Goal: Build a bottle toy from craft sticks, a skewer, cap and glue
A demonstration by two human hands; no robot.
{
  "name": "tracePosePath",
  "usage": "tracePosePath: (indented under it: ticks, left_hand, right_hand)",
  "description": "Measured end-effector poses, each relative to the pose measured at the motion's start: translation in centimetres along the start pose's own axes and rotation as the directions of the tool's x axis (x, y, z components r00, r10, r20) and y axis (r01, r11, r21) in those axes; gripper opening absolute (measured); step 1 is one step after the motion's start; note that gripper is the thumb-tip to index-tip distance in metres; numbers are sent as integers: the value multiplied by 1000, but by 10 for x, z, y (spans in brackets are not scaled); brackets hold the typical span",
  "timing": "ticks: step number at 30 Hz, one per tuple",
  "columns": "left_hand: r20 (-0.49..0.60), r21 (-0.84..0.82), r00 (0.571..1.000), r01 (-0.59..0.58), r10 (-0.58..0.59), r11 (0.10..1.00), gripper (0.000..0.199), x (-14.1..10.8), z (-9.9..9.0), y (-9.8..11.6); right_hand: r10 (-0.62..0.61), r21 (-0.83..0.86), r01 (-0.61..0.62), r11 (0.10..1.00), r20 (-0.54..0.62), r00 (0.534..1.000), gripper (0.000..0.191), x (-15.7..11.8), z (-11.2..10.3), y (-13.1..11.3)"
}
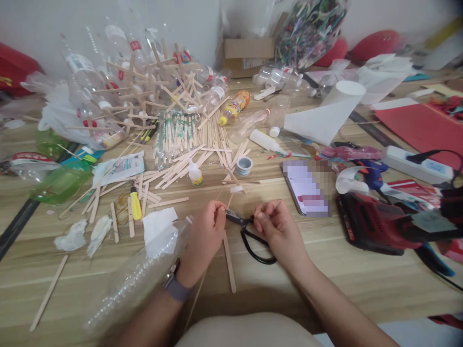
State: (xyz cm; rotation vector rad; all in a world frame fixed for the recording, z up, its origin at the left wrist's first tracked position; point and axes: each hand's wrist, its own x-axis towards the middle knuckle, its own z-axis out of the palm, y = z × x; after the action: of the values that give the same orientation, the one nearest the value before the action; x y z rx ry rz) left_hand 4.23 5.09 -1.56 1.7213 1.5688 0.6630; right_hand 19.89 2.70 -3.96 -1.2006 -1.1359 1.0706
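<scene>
My left hand [213,219] has its fingers pinched together. A thin, pale strand or stick [197,301] runs below it toward my body; whether the fingers grip this is hard to make out. Black-handled scissors [258,258] sit between my hands, their metal blades reaching the left fingertips. My right hand [273,224] is closed at one scissor handle, which its fingers partly hide; the other loop shows with no finger through it. Beneath the scissors lies a flat wooden craft stick [229,265].
A clear plastic bottle [133,274] lies by my left forearm. Craft sticks [177,171], a glue bottle [195,172] and a grey tape spool [244,166] are ahead. Right stand a phone [302,188] and red power tool [376,224]. Bottles [81,67] crowd the back left.
</scene>
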Motion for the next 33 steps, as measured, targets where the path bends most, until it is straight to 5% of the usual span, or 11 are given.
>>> tracePosePath:
  ticks: [10, 21, 33]
  left_hand:
    - [13, -75, 1000, 1, 0, 997, 20, 1, 3, -4]
    - [48, -112, 999, 1, 4, 994, 21, 1, 5, -2]
    - [127, -36, 991, -32, 36, 999, 18, 0, -10, -2]
  right_hand:
    - [139, -235, -134, 963, 5, 990, 17, -4, 6, 0]
    - [344, -145, -322, 935, 167, 924, 20, 4, 15, -2]
    - [143, -394, -84, 915, 124, 982, 13, -1, 8, -3]
